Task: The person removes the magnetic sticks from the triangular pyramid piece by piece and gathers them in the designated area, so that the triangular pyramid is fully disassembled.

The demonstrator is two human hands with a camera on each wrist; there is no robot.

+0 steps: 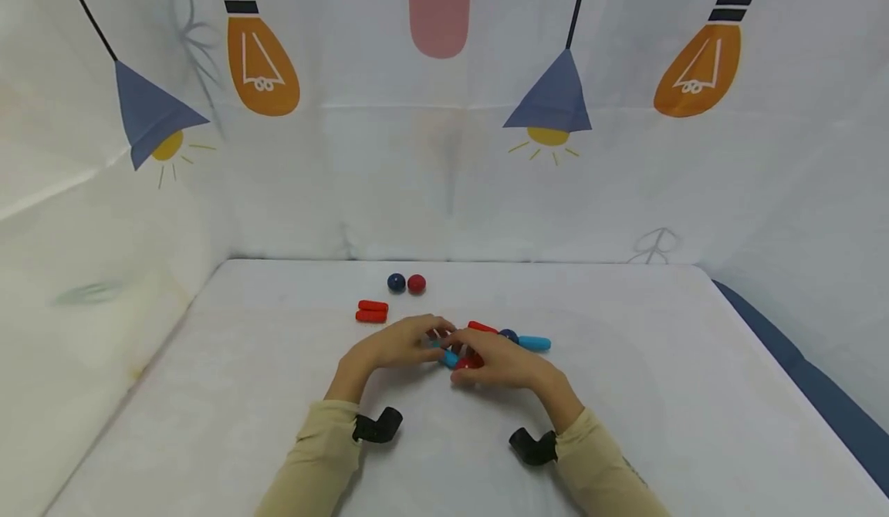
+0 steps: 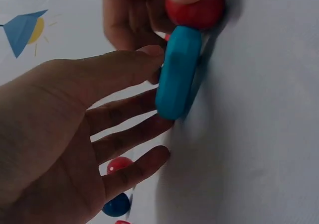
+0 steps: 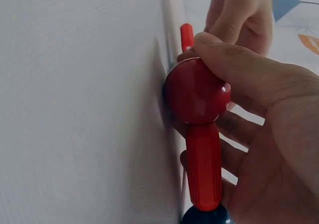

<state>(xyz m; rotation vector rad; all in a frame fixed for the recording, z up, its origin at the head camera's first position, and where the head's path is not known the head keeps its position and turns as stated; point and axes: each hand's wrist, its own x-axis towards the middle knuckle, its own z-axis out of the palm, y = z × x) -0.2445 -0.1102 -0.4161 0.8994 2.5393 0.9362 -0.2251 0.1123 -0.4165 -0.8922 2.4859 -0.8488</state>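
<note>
Between the thumb and fingers of my left hand (image 1: 406, 341) is a light blue rod (image 2: 179, 72), pinched just above the white table. One end of the rod meets a red ball (image 2: 197, 10). My right hand (image 1: 501, 359) holds that red ball (image 3: 197, 92) with its thumb on top and fingers behind. From the ball a red rod (image 3: 203, 164) runs to a dark blue ball (image 3: 207, 215). Beyond the right hand in the head view, a red rod (image 1: 481, 326), the dark blue ball (image 1: 508, 336) and another light blue rod (image 1: 535, 343) lie in line. The hands partly hide the joined pieces.
Two loose red rods (image 1: 372, 312) lie side by side left of the hands. Behind them, toward the back edge, sit a dark blue ball (image 1: 397, 283) and a red ball (image 1: 417, 284). The white table (image 1: 625, 393) ends at a printed cloth wall (image 1: 389, 185).
</note>
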